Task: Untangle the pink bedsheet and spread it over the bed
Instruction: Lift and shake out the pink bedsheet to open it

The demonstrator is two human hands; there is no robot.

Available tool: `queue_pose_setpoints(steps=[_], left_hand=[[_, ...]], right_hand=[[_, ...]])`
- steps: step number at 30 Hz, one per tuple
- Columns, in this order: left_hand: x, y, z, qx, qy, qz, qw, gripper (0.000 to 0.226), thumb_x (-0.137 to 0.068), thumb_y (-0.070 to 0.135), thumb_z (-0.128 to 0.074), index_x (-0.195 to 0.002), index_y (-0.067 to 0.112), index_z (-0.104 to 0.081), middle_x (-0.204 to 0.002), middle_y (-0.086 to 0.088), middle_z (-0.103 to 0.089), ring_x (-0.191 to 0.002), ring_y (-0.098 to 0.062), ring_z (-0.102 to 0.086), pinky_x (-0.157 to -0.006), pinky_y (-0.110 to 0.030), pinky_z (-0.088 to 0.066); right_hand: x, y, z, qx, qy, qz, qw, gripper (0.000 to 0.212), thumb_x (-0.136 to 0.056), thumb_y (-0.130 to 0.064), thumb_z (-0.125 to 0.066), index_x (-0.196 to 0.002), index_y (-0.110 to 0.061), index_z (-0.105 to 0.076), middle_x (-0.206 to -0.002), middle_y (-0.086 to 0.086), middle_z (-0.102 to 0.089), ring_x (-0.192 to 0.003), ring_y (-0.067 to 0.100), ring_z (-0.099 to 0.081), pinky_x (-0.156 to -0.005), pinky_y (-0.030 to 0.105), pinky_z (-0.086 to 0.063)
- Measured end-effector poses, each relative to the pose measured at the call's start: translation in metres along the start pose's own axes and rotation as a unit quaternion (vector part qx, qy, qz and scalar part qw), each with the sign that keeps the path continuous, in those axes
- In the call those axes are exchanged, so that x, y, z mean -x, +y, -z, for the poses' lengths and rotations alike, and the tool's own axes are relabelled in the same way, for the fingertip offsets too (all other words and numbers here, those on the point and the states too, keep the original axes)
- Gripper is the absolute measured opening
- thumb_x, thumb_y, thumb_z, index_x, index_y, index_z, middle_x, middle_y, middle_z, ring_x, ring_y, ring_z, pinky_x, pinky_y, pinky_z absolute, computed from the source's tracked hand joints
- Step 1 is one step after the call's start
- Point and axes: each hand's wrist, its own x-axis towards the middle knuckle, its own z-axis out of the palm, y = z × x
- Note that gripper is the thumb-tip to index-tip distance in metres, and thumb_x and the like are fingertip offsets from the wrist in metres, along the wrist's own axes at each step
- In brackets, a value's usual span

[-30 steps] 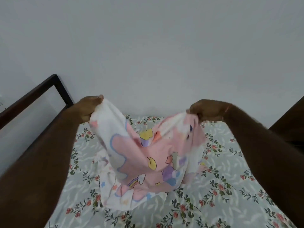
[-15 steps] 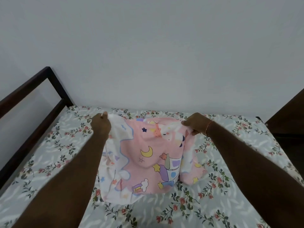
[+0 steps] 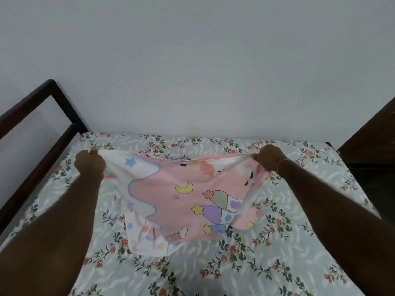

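The left hand (image 3: 89,164) is curled into a fist around the left top corner of the pink bedsheet (image 3: 181,195), thumb on top of the cloth. The right hand (image 3: 268,157) pinches the sheet's right top corner between curled fingers and thumb; a thin red thread (image 3: 282,161) circles that wrist. Both arms reach out over the bed, the hands well apart, and the sheet's top edge runs between them with a slight sag in the middle.

The sheet hangs from that edge toward the near side. It is pink with a white, blue-edged border on its left part and a print of moon, stars and clouds. Its lower part is bunched and folded, and it lies on the floral bed cover (image 3: 277,242) around the middle of the bed.

A dark bed rail (image 3: 42,146) runs along the bed's left side. Dark wooden furniture (image 3: 372,133) stands at the far right. A plain pale wall (image 3: 192,60) rises behind the far edge of the bed.
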Motion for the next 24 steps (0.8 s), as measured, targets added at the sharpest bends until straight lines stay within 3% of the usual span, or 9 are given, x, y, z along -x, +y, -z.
queue_pose_setpoints(steps=[3, 5, 8, 13, 19, 21, 24], left_hand=[[-0.001, -0.011, -0.008, -0.013, -0.027, -0.012, 0.999, 0.043, -0.100, 0.029, -0.035, -0.121, -0.003, -0.055, -0.124, -0.025, -0.056, -0.114, -0.040, -0.053, -0.093, -0.042, -0.044], [0.002, -0.015, -0.011, -0.020, -0.040, -0.009, 0.999, 0.044, -0.099, 0.031, -0.036, -0.121, -0.002, -0.055, -0.123, -0.025, -0.056, -0.114, -0.040, -0.053, -0.093, -0.043, -0.044], [0.002, -0.018, -0.009, -0.022, -0.035, -0.007, 0.999, 0.045, -0.100, 0.030, -0.036, -0.121, -0.004, -0.055, -0.125, -0.026, -0.055, -0.115, -0.040, -0.052, -0.094, -0.042, -0.043], [-0.012, -0.022, 0.010, -0.032, -0.021, -0.044, 0.998, 0.046, -0.099, 0.031, -0.040, -0.116, -0.007, -0.057, -0.120, -0.030, -0.057, -0.111, -0.044, -0.053, -0.092, -0.046, -0.044], [-0.018, -0.012, 0.014, -0.029, -0.030, -0.081, 0.996, 0.047, -0.097, 0.034, -0.046, -0.112, -0.008, -0.059, -0.115, -0.030, -0.058, -0.106, -0.044, -0.056, -0.095, -0.048, -0.046], [-0.025, -0.016, 0.017, -0.040, -0.057, -0.088, 0.994, 0.046, -0.098, 0.033, -0.047, -0.112, -0.010, -0.059, -0.117, -0.031, -0.056, -0.106, -0.043, -0.055, -0.095, -0.046, -0.045], [-0.032, -0.019, 0.028, -0.048, -0.126, -0.106, 0.985, 0.041, -0.099, 0.031, -0.046, -0.105, -0.006, -0.061, -0.106, -0.027, -0.057, -0.089, -0.037, -0.056, -0.076, -0.039, -0.045]], right_hand=[[0.007, 0.000, -0.010, -0.008, 0.011, 0.006, 1.000, 0.045, -0.096, -0.040, -0.046, -0.075, -0.003, -0.061, -0.086, 0.018, -0.059, -0.086, 0.030, -0.057, -0.073, 0.028, -0.038], [0.013, -0.003, -0.015, -0.011, 0.009, 0.020, 1.000, 0.047, -0.096, -0.037, -0.049, -0.056, -0.012, -0.045, -0.075, 0.012, -0.051, -0.077, 0.026, -0.051, -0.070, 0.027, -0.035], [0.019, -0.002, -0.016, 0.011, 0.013, 0.046, 0.999, 0.051, -0.094, -0.033, -0.054, -0.050, -0.016, -0.035, -0.057, 0.002, -0.039, -0.067, 0.024, -0.044, -0.065, 0.028, -0.032], [0.017, 0.018, -0.007, -0.017, 0.054, 0.044, 0.997, 0.038, -0.088, -0.032, -0.064, -0.061, -0.012, -0.048, -0.071, 0.009, -0.053, -0.070, 0.025, -0.049, -0.065, 0.030, -0.035], [0.008, 0.019, -0.002, -0.009, 0.077, 0.017, 0.997, 0.047, -0.086, -0.033, -0.066, -0.051, -0.014, -0.041, -0.069, 0.013, -0.053, -0.071, 0.025, -0.049, -0.066, 0.028, -0.032], [0.009, 0.016, 0.004, -0.014, 0.064, 0.010, 0.998, 0.049, -0.087, -0.031, -0.066, -0.048, -0.012, -0.042, -0.060, 0.012, -0.051, -0.067, 0.026, -0.049, -0.064, 0.028, -0.034], [0.010, 0.013, 0.012, -0.027, -0.035, -0.003, 0.999, 0.043, -0.089, -0.031, -0.063, -0.058, -0.003, -0.054, -0.058, 0.015, -0.057, -0.066, 0.034, -0.063, -0.065, 0.035, -0.051]])
